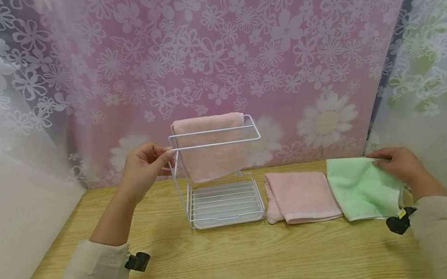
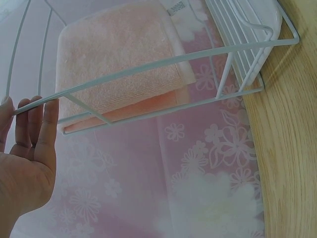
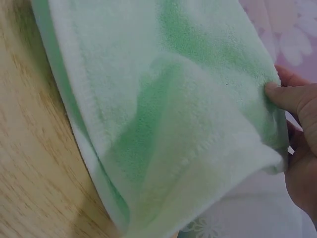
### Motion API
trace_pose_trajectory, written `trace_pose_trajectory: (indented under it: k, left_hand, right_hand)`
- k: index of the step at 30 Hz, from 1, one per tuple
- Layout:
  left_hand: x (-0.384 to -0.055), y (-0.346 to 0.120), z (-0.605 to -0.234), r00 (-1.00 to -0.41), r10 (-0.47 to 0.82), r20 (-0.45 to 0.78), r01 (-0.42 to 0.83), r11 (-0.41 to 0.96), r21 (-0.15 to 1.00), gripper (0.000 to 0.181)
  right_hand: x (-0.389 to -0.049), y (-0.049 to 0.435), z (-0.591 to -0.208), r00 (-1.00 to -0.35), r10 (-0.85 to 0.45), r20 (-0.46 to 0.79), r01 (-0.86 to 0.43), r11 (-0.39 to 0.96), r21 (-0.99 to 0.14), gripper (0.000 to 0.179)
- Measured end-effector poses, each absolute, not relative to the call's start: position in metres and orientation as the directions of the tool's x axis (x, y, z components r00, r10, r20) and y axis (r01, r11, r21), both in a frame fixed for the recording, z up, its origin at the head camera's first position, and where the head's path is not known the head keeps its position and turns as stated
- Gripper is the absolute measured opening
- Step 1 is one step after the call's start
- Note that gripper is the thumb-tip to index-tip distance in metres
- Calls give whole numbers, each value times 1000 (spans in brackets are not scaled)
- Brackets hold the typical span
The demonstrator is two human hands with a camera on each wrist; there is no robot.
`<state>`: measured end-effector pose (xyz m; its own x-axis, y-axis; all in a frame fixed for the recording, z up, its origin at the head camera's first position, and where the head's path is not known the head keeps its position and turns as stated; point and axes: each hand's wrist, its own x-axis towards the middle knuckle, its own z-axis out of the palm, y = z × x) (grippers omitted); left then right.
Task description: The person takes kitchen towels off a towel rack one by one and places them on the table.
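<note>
My left hand point(image 1: 143, 168) pinches the upper left corner of a white wire rack point(image 1: 215, 144) between thumb and fingers. In the left wrist view, the thumb and fingertips meet on the rack's wire point(image 2: 143, 68). A folded pink towel point(image 1: 213, 159) hangs over the rack's back bar. At the right, my right hand point(image 1: 402, 166) pinches the far right edge of a folded green towel point(image 1: 363, 187), thumb on top. That edge is raised, and the cloth bulges in the right wrist view. Between rack and green towel lies a second pink towel point(image 1: 301, 195), folded flat.
The rack's base holds a white tray point(image 1: 227, 220) under wire slats on the wooden table point(image 1: 230, 264). Behind the table hangs a pink flowered curtain point(image 1: 211, 43). Pale translucent sheets point(image 1: 12, 160) close off both sides.
</note>
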<state>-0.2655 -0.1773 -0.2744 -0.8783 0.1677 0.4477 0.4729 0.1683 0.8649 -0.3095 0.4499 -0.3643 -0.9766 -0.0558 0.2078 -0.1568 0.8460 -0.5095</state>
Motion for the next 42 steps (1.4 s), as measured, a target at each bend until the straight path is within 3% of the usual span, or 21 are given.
trace_pose_trajectory:
  k: [14, 26, 42]
  left_hand:
    - [-265, -177, -274, -877, 172, 449, 475, 168, 864, 21]
    - [-265, -177, -275, -874, 164, 456, 481, 168, 861, 20]
    - [-264, -176, -275, -877, 168, 451, 476, 171, 862, 21]
  right_hand:
    - [-306, 445, -358, -975, -73, 212, -164, 876, -453, 43]
    - [-298, 434, -365, -973, -3, 231, -153, 758, -634, 55]
    - [-284, 407, -357, -954, -47, 295, -239, 712, -661, 50]
